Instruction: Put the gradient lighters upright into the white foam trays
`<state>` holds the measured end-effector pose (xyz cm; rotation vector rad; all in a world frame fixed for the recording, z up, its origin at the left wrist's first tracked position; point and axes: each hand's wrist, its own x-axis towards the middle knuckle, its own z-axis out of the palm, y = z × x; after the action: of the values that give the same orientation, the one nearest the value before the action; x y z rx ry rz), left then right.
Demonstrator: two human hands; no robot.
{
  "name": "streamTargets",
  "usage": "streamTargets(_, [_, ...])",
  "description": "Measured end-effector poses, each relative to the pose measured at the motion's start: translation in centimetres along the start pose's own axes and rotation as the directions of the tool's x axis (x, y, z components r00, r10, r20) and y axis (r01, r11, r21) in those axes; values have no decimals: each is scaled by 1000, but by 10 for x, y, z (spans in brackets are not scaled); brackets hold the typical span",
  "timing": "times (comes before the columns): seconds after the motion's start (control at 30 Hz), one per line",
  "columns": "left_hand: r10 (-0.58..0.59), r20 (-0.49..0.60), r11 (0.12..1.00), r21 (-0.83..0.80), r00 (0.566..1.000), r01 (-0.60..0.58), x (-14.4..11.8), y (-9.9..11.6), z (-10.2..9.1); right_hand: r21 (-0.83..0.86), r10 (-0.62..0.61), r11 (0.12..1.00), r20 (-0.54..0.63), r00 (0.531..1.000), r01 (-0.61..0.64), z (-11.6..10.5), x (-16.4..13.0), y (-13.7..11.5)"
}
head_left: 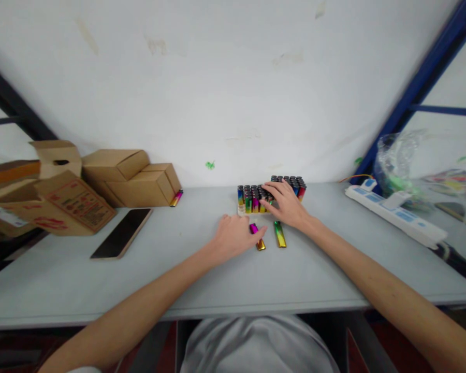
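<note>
A tray of several upright rainbow-coloured lighters [252, 196] stands at the back of the grey table [178, 274], near the wall. My right hand [285, 204] rests on top of the lighters in the tray, fingers spread over their black caps. My left hand [235, 235] lies on the table just in front of the tray, its fingers closed on a loose magenta-and-gold lighter [257, 237]. A second loose lighter [280, 234], green and gold, lies flat on the table between my two hands.
Several cardboard boxes [128, 176] are stacked at the left, with one more lighter [176, 197] beside them. A dark phone [122, 233] lies flat nearby. A white power strip [396, 215] and a clear plastic bag [398, 158] sit at the right, by a blue frame.
</note>
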<state>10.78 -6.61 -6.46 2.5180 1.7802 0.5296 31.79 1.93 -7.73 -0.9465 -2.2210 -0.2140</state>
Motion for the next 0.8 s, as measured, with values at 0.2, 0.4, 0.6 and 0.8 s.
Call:
streamTargets(0.2, [103, 60, 993, -63, 993, -99, -1, -3, 6, -3, -1, 1000, 4, 1000, 1, 1, 0, 1])
streamTargets(0.4, [261, -8, 815, -535, 965, -225, -2, -25, 2, -1, -7, 1000, -9, 1000, 7, 2, 0, 1])
streamTargets(0.6, [232, 157, 341, -938, 960, 71, -4, -19, -1, -2, -11, 1000, -7, 1000, 11, 1, 0, 1])
streamTargets(0.8, [140, 362, 89, -932, 921, 353, 0, -16, -10, 1, -11, 1000, -5, 1000, 11, -1, 0, 0])
